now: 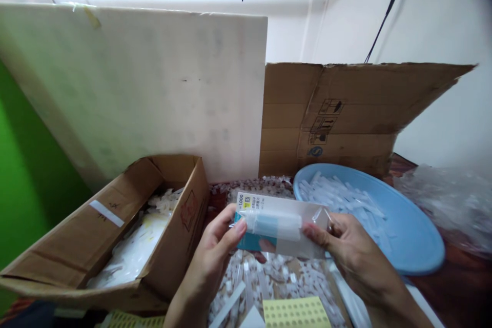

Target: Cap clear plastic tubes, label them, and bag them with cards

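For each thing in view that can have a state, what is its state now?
Clear packet: held level between both hands, a small bottle inside.
Left hand: closed on the packet's left end.
Right hand: pinching the packet's right end.
Left cardboard box: open, partly filled with white pieces.
Blue basin: holds clear plastic pieces.
Flattened carton: standing upright behind the basin.

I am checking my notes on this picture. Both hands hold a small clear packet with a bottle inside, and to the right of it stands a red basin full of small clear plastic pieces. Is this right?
Not quite. The basin is light blue, not red, as the head view shows. The rest holds: the left hand and right hand hold the clear packet, and the basin to its right carries small clear plastic pieces.
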`<act>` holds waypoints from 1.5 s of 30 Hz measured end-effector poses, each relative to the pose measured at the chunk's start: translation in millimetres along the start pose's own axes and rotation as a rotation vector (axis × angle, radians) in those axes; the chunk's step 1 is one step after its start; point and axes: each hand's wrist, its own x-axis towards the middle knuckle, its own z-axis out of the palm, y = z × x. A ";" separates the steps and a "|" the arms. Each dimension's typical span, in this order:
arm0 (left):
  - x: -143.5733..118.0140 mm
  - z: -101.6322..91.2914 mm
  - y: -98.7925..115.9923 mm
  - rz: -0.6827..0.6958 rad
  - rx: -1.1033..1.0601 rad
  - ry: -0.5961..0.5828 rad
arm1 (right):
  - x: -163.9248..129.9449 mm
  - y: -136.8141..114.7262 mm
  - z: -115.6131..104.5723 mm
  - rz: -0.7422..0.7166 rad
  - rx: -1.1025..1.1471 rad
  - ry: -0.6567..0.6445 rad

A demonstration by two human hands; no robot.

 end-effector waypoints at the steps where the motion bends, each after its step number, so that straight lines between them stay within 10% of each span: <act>1: 0.1 -0.4 -0.4 0.003 -0.002 -0.003 | 0.0 0.8 -1.4 -0.004 -0.005 -0.005; 13: 8.2 -5.6 -9.3 0.062 -0.162 0.133 | -14.4 -7.1 -7.6 -0.116 -0.009 -0.216; 19: 6.2 -8.7 -6.6 0.058 -0.175 0.013 | -10.3 -1.6 -6.2 -0.164 0.078 -0.303; 45: 5.2 -18.9 -9.3 0.069 -0.132 0.038 | 1.3 10.8 9.6 -0.100 0.329 -0.207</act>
